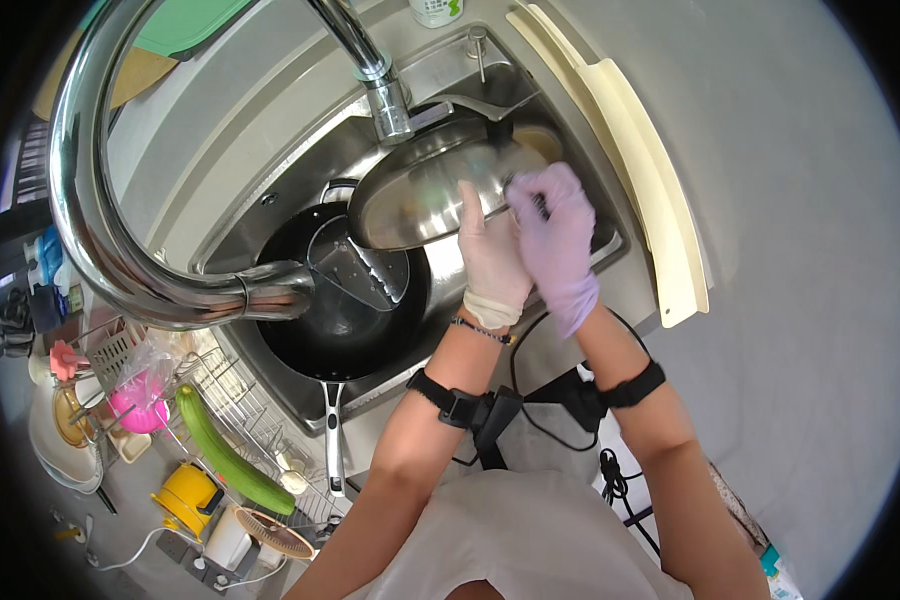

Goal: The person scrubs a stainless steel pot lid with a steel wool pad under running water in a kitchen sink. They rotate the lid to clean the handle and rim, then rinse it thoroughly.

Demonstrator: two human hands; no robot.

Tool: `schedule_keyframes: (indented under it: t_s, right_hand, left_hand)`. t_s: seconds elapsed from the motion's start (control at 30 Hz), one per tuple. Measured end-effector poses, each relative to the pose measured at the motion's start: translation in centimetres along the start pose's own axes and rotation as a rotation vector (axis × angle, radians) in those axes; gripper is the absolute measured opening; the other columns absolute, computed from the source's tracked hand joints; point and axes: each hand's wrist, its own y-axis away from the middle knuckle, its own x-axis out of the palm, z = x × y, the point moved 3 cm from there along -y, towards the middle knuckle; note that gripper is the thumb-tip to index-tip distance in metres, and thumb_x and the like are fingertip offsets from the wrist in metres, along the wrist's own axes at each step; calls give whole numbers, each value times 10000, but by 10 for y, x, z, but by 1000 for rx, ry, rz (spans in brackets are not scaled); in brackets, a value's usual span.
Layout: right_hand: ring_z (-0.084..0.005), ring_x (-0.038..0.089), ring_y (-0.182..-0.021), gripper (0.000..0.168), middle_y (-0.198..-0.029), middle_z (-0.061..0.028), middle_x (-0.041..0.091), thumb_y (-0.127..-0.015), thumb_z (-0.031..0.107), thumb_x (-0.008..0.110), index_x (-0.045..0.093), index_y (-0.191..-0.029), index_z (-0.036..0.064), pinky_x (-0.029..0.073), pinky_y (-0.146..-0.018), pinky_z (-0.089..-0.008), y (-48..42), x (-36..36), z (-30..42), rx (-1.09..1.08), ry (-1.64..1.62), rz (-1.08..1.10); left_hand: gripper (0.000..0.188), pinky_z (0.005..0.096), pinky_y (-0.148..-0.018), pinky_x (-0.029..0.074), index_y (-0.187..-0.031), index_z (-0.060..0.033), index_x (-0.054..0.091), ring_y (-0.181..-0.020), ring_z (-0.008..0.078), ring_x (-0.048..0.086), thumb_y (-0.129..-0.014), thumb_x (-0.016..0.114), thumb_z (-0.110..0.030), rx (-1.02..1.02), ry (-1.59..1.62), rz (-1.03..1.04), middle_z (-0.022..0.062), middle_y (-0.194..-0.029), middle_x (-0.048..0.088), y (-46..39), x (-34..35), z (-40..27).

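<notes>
My left hand [491, 262], in a whitish glove, is at the near rim of a shiny steel pan or lid [420, 195], thumb raised along its surface. Beside it, my right hand [559, 217], in a lilac glove, is curled around a small dark, blurred thing against the same steel piece. That piece lies tilted in the steel sink [450, 277], below the chrome faucet spout [390, 112]. Left of it sits a black frying pan [300, 345] with a clear lid-like piece [356, 262] in it. What the left fingers grip underneath is hidden.
The faucet's thick chrome neck [82, 187] arches over the left side. Cream curved panels [637, 172] stand along the sink's right edge. A wire rack [232, 397] with a long green gourd [229, 457] is at lower left. A black cable [521, 375] hangs near my forearms.
</notes>
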Motion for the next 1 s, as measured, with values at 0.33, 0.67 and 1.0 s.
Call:
schedule_keyframes:
  t_s: [0.33, 0.67, 1.0]
  right_hand:
    - [-310, 583, -771, 134, -818, -122, 588, -737, -9, 689, 585, -816, 22, 483, -697, -378, -19, -2, -20, -24, 34, -59]
    - [-280, 594, -765, 127, -776, -112, 575, -740, -19, 674, 560, -774, 24, 475, -689, -357, 4, 15, 23, -170, 35, 87]
    - [-287, 586, -755, 119, -796, -117, 578, -727, -28, 666, 590, -796, 33, 473, -695, -345, -7, 0, 0, -43, 3, -9]
  left_hand:
    - [834, 450, -1096, 308, -1331, -120, 457, -1234, 304, 425, -790, 510, -752, 142, 112, -6, 129, -1341, 478, -6, 16, -9]
    - [864, 386, -1065, 351, -1317, -79, 459, -1194, 244, 470, -791, 491, -764, 117, -56, -110, 81, -1312, 499, -5, -11, -13]
    - [804, 355, -1023, 389, -1291, -47, 470, -1142, 227, 499, -858, 434, -724, 19, -9, 1, 78, -1223, 541, 1, 11, -6]
